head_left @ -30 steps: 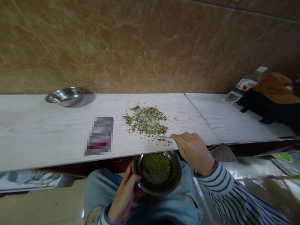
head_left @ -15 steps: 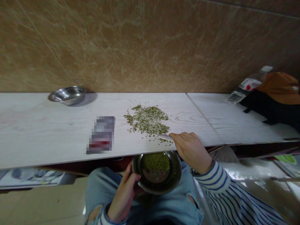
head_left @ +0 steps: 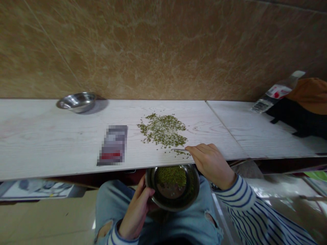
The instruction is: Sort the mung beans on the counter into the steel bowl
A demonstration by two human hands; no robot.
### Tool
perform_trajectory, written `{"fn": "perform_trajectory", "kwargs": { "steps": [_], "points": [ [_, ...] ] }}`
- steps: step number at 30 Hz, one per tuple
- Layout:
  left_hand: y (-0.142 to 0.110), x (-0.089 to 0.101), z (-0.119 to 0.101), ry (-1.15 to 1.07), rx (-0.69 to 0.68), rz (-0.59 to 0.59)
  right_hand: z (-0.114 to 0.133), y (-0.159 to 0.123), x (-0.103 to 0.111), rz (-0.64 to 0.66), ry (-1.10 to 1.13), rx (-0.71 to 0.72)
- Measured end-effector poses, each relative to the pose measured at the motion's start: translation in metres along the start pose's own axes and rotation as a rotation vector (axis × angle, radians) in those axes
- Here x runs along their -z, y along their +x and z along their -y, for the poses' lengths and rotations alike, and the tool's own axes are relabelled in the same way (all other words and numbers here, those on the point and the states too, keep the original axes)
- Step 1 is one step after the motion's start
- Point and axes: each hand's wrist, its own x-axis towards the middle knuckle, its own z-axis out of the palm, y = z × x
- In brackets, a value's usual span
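My left hand grips the left rim of a steel bowl, thumb on the edge, and holds it over my lap just under the table's front edge. Green mung beans lie along the far side of its bottom. On the table, a loose spread of mung beans mixed with white rice-like grains lies beyond the bowl. My right hand is closed on a thin metal utensil, whose narrow tip points left among a few stray beans near the edge. Its exact kind is unclear; the fingers hide its handle.
A second steel bowl stands at the back left by the wall. A blurred-out flat rectangular item lies left of the beans. At the right are a plastic bottle and a brown and black cloth item. The white table ends just above my knees.
The view has shifted slightly. The utensil now shows a thinner edge and sits a little lower relative to the bean spread. Both hands keep their hold.
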Motion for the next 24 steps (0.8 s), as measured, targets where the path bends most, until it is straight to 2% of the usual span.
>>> {"fn": "perform_trajectory", "kwargs": {
  "steps": [14,24],
  "points": [
    [0.0,-0.003,-0.002,-0.004,-0.01,0.012,0.003,-0.002,0.0,0.0,0.046,0.022],
    [0.0,-0.004,-0.002,-0.001,-0.004,0.019,0.01,0.011,-0.004,0.007,0.027,0.038]
  ]
}}
